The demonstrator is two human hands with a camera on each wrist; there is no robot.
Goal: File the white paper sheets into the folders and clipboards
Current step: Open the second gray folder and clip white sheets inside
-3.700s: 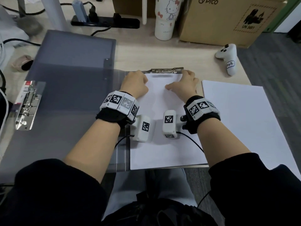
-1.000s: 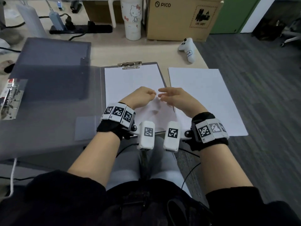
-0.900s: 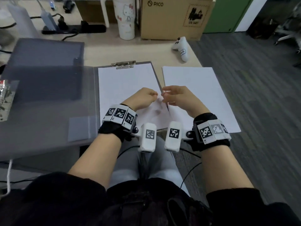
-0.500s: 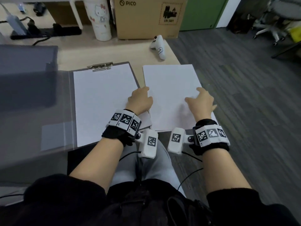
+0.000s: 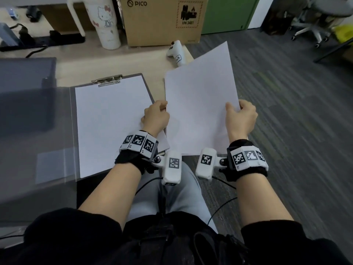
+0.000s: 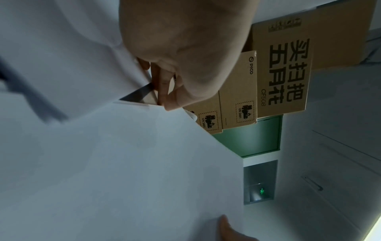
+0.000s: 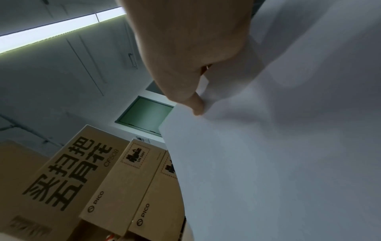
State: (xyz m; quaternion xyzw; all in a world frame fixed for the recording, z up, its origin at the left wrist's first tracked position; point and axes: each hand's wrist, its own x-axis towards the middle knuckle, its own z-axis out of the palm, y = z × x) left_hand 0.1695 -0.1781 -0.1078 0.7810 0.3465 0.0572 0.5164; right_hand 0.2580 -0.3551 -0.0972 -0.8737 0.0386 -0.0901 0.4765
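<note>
White paper sheet (image 5: 200, 104) now lifted and tilted, no longer flat right of the clipboard (image 5: 112, 119), left hand (image 5: 155, 116) pinching its left edge, right hand (image 5: 241, 119) pinching its right edge, wrist views alone show stacked PICO boxes (image 7: 115, 187) behind, sheet between both hands.

- The clipboard (image 5: 112, 121) lies on the bench (image 5: 118, 64), a sheet (image 5: 108, 131) on it.
- A folder (image 5: 28, 115) lies to its left.
- A second sheet (image 5: 200, 104) is to its right, held between left hand (image 5: 155, 116) and right hand (image 5: 241, 119).
- Behind stand a cup (image 5: 107, 22) and a box (image 5: 162, 20).
</note>
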